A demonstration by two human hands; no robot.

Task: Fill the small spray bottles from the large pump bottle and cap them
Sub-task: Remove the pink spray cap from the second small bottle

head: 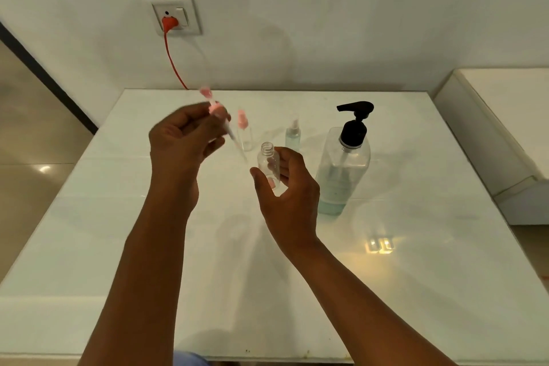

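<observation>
My right hand (286, 184) grips a small clear bottle (269, 162) upright above the table, its threaded neck uncovered and nothing visible inside. My left hand (184, 140) pinches a pink spray cap (212, 105) with its dip tube pointing down and right toward that bottle; the cap is blurred. Behind them stand a clear small bottle with a pink spray cap (244, 131) and a small bottle of pale blue liquid (293, 134) with a clear cap. The large pump bottle (344, 163), black pump on top, stands to the right, with pale blue liquid low inside.
Everything stands on a glossy white table (416, 261) against a white wall. A red plug and cord (170, 38) hang from a wall socket behind the table's left side. A white cabinet (505, 140) adjoins the table's right edge.
</observation>
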